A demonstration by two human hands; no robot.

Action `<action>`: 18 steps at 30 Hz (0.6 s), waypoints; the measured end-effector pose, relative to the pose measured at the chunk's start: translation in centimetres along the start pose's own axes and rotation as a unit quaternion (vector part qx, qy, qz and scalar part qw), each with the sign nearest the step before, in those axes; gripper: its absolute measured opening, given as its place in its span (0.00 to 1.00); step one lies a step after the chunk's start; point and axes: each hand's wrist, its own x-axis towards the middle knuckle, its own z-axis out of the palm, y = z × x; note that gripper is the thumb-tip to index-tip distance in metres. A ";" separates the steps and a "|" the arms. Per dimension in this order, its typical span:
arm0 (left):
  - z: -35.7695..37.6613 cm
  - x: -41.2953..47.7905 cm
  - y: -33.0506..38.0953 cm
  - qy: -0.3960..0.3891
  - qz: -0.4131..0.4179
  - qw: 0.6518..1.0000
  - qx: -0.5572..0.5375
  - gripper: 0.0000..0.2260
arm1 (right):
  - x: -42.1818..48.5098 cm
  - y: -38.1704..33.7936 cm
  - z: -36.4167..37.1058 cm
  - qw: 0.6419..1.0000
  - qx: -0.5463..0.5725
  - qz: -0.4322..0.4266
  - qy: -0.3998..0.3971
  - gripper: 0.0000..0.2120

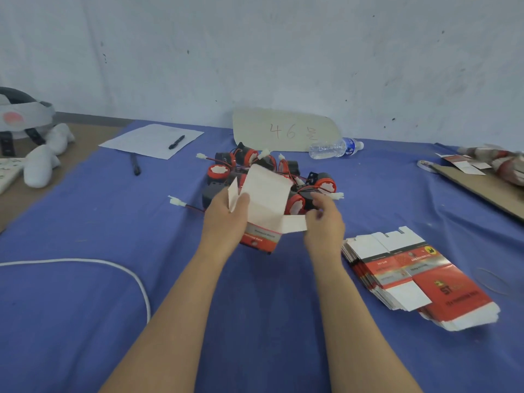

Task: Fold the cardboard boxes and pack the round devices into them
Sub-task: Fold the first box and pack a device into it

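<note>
Red-and-white cardboard box (265, 199), part unfolded with its white inner flaps standing open, is held over the blue cloth (85, 211) at the middle of the table, just in front of the pile of devices.

At the far left a white headset with a dark strap (19, 114) lies on the bare brown tabletop, with white padded shapes (42, 163) beside it. A white cable (85, 261) curves across the cloth nearer the camera. Further back lies a white sheet of paper (141, 137) with a black pen (176, 142) on it, and a second dark pen (135, 165) rests on the cloth just in front of the sheet.

The left hand (226, 219) grips the box's left side, with its thumb over a side flap and its fingers curled behind. Behind the box sits the heap of round black-and-red devices (218, 173) with red wires and white plugs. A pale cardboard sheet marked "46" (286, 130) leans on the wall behind them. The right hand (323, 222) pinches the box's white right-hand flap between its thumb and fingers.

A clear plastic water bottle (334, 148) lies on its side near the marked sheet. A fanned stack of flat red-and-white box blanks (411, 276) lies to the right of the hands. A brown board (482, 191) at the far right edge carries blurred red-and-white packets (507, 165).
</note>
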 end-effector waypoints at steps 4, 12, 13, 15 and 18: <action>-0.2 -0.1 -1.0 0.032 -0.063 0.988 0.134 0.08 | 1.0 1.0 1.3 0.986 -0.131 -0.050 -0.091 0.28; -0.6 0.3 -1.7 0.112 -0.082 0.980 0.142 0.15 | 2.1 1.4 3.1 0.966 -0.221 -0.046 -0.128 0.35; -0.7 0.2 -1.8 0.124 -0.076 0.980 0.133 0.16 | 2.0 1.4 3.4 0.968 -0.219 -0.045 -0.117 0.34; -0.9 0.2 -2.2 0.133 -0.073 0.975 0.163 0.18 | 1.8 1.1 3.8 0.976 -0.192 -0.034 -0.093 0.31; -0.9 0.3 -2.4 0.129 -0.048 0.967 0.216 0.18 | 1.4 0.2 3.0 0.998 -0.060 -0.026 -0.009 0.27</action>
